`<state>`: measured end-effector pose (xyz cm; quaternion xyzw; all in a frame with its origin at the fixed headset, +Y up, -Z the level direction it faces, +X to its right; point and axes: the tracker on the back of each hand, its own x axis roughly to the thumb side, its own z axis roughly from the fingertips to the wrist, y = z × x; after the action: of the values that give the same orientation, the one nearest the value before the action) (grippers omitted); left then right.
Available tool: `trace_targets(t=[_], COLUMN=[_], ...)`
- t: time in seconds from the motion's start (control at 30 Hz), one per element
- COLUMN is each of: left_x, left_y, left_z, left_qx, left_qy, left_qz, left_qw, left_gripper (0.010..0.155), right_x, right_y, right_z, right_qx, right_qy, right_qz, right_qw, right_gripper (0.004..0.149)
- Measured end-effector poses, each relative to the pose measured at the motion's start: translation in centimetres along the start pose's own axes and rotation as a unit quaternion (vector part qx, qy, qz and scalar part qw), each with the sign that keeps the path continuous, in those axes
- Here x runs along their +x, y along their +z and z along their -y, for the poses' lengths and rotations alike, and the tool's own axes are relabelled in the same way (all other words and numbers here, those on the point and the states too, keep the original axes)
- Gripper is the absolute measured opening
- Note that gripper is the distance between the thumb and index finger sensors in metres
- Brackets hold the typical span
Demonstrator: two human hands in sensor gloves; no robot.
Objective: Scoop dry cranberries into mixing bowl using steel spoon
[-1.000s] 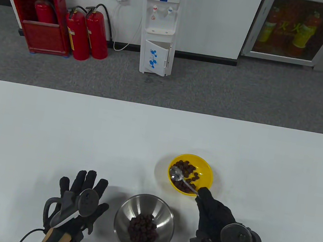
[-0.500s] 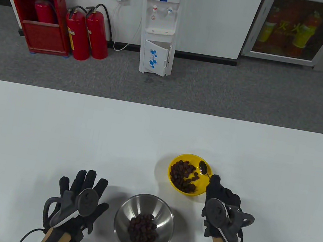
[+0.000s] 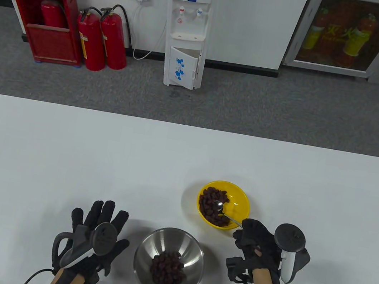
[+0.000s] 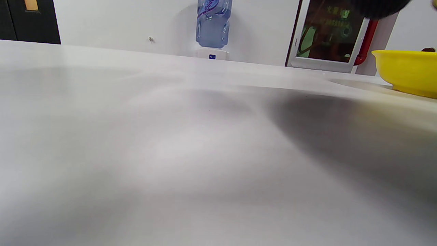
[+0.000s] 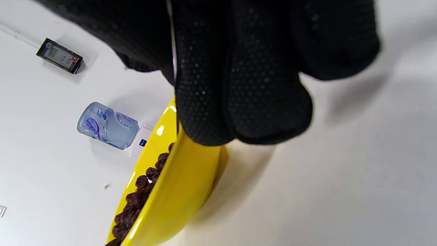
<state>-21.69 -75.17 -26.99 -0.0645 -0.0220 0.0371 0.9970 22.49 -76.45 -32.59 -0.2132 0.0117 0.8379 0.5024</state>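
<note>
While the left hand (image 3: 98, 233) rests flat on the desk (image 3: 64, 150) with fingers spread, holding nothing, one steel mixing bowl (image 3: 169, 263) sits beside it, already holding cranberries. Just right of that bowl, the right hand (image 3: 256, 238) grips the single spoon (image 3: 226, 214) by its handle end. Its long axis runs up-left from this nearer hand into the one yellow bowl (image 3: 224, 204), its tip among the cranberries (image 3: 210, 205); whether it is loaded is unclear.
</note>
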Motion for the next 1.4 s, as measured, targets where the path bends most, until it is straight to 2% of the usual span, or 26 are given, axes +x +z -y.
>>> trace_targets(t=[0.17,0.27,0.33,0.47,0.57,0.77,0.97,1.03,1.13,1.27,1.4], left_x=[-0.3,-0.6,-0.7,-0.5,-0.2,-1.3,-1.5,-1.4,-1.5,-1.8,-1.9], left_y=[-0.1,-0.1,-0.1,0.4,1.2,2.6,2.2,2.1,1.8,1.4,1.2], left_z=[0.1,0.2,0.1,-0.5,-1.2,-1.0,-0.5,-0.4,-0.2,0.1,0.3], left_qx=[-0.005,-0.008,-0.009,-0.004,0.010,0.019,0.031,0.040,0.028,0.026,0.013], left_qy=[0.001,0.009,0.015,0.033,0.053,0.052,0.006,-0.013,-0.039,-0.055,-0.063], left_qz=[-0.008,-0.013,-0.015,-0.009,-0.001,-0.015,-0.035,-0.039,-0.047,-0.057,-0.062], left_qw=[1.000,1.000,1.000,0.999,0.999,0.998,0.999,0.998,0.998,0.997,0.996], left_gripper=[0.074,0.074,0.074,0.074,0.074,0.074,0.075,0.075,0.075,0.077,0.078], right_x=[-0.5,0.0,0.8,2.5,3.5,4.3,3.9,3.9,3.7,3.5,3.3], right_y=[0.0,0.9,2.1,4.5,6.2,9.5,10.2,10.0,9.8,9.5,9.3], right_z=[0.9,2.3,3.5,4.6,4.7,3.5,1.8,1.3,0.8,0.5,0.4], right_qx=[-0.028,-0.083,-0.135,-0.170,-0.167,-0.168,-0.194,-0.184,-0.150,-0.118,-0.110], right_qy=[-0.022,0.027,0.095,0.149,0.161,0.271,0.450,0.495,0.542,0.549,0.556], right_qz=[0.003,0.029,0.068,0.139,0.193,0.291,0.312,0.291,0.258,0.246,0.241], right_qw=[0.999,0.996,0.984,0.964,0.953,0.902,0.814,0.798,0.786,0.790,0.788], right_gripper=[0.052,0.054,0.053,0.052,0.052,0.065,0.076,0.081,0.088,0.092,0.093])
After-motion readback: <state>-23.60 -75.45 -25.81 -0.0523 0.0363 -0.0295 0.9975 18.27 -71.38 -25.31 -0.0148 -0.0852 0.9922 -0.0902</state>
